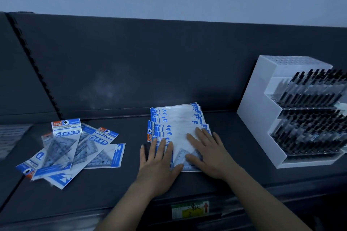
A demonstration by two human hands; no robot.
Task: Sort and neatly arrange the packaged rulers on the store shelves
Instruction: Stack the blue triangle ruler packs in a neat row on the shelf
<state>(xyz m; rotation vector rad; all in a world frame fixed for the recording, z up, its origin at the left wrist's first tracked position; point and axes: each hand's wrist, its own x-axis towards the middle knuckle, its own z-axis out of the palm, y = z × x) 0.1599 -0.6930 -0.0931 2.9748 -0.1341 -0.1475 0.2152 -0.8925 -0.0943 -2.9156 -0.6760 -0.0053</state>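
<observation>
A fanned, overlapping row of blue-and-white packaged rulers (178, 118) lies at the middle of the dark shelf (105, 189). My left hand (157, 163) lies flat on the row's near left corner, fingers straight. Flat on its near right part is my right hand (210, 154), fingers spread over the top pack. A loose, untidy heap of the same ruler packs (73, 148) is spread to the left, apart from both hands.
A white tiered display rack full of black pens (300, 118) stands at the right on the shelf. The dark back panel (131, 62) rises behind. A yellow-green price label (189, 210) sits on the shelf's front edge. More clear packs (11, 137) lie at far left.
</observation>
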